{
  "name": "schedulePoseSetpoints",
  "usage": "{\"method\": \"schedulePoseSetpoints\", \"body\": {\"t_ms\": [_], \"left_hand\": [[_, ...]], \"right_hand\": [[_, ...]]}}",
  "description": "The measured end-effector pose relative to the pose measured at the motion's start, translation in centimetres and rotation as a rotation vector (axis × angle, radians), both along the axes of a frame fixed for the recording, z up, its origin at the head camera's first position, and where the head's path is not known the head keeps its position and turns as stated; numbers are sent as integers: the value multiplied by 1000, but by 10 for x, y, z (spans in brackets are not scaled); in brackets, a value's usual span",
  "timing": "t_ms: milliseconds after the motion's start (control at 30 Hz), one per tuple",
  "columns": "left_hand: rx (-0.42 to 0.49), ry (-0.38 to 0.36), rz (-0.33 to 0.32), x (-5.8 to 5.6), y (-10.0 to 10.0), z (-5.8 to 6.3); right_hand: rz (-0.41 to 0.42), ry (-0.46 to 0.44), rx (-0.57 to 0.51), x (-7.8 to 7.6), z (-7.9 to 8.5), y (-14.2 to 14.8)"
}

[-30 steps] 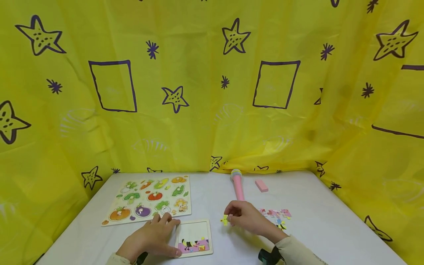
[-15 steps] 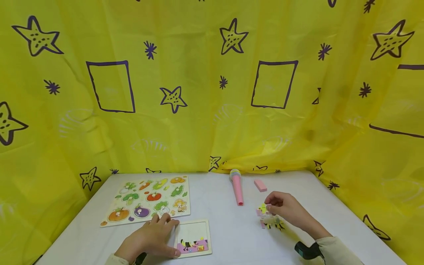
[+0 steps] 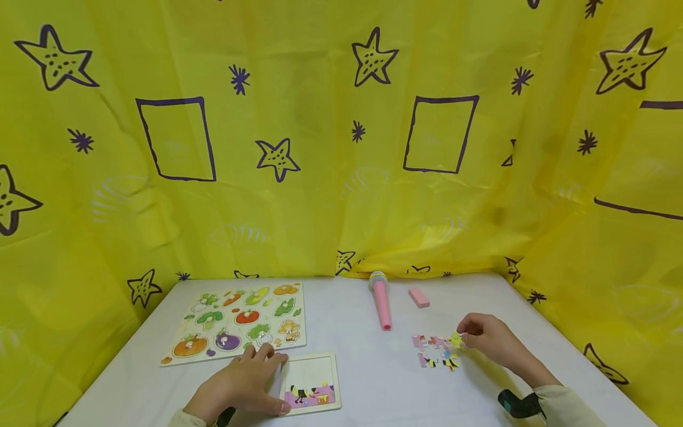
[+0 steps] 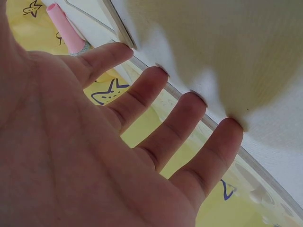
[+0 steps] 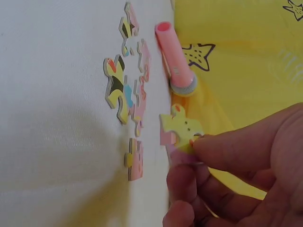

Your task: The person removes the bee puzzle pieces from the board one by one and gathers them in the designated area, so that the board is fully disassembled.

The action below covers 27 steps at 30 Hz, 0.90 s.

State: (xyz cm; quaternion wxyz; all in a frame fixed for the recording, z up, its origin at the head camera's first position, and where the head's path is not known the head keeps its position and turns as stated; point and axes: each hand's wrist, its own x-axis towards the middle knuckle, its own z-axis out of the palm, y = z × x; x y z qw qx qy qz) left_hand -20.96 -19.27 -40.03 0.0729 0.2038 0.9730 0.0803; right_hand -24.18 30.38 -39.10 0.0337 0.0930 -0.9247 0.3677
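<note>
My right hand [image 3: 490, 339] pinches a yellow jigsaw piece [image 5: 182, 125] with dots and a pink edge between thumb and fingers, raised beside the other loose pieces. Several pink, yellow and black jigsaw pieces [image 3: 429, 342] lie flat on the white table below and left of it. My left hand [image 3: 242, 379] is spread along the left side of a small wooden puzzle tray [image 3: 309, 370], its thumb at the lower left corner. The tray's lower part is filled with a pink bee picture, while its upper part is bare white. In the left wrist view, the fingers [image 4: 182, 127] are extended and apart.
A vegetable peg puzzle board [image 3: 267, 318] lies at the back left, just beyond the tray. Behind the loose pieces are a pink toy microphone [image 3: 382, 305] and a pink block [image 3: 418, 298]. A yellow curtain [image 3: 320, 207] borders the table at the back and sides.
My right hand has carried the yellow jigsaw piece from near the tray rightward, over the loose pieces to their right edge. The left hand keeps its place by the tray.
</note>
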Motion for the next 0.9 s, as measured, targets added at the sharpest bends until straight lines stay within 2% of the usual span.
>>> {"method": "schedulePoseSetpoints", "body": {"t_ms": [300,733,900], "left_hand": [[4,4,1,1,0,0],[5,1,1,1,0,0],[8,6,1,1,0,0]], "right_hand": [[-60,-79,26,0,-3,3],[-67,-161,1,3,-7,3],[-63,-166,3,3,-9,3]]}}
